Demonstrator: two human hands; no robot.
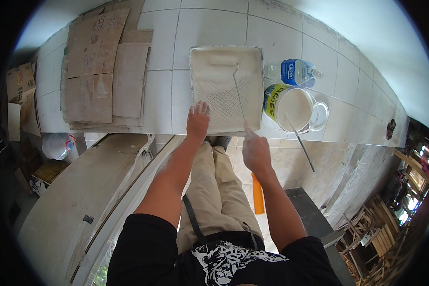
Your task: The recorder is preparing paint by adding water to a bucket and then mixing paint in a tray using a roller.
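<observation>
A cream-coated paint tray (226, 71) lies on the white tiled ledge in front of me, its ridged slope toward me. My left hand (198, 119) grips its near left corner, fingers bent over the rim and smeared with white. In the tray's far end rests a paint roller (224, 61), coated in paint. Its thin metal rod runs toward me to my right hand (257, 150), which is closed round the grip with the index finger stretched along it. An orange length (258, 194), apparently the roller's handle, shows below that wrist.
Right of the tray stands an open paint bucket (294, 108) with a stick (304, 148) leaning out. Behind it lies a water bottle (298, 72) with a blue label. Flattened cardboard (97, 66) covers the ledge's left part. Below left is a curved panel (76, 190).
</observation>
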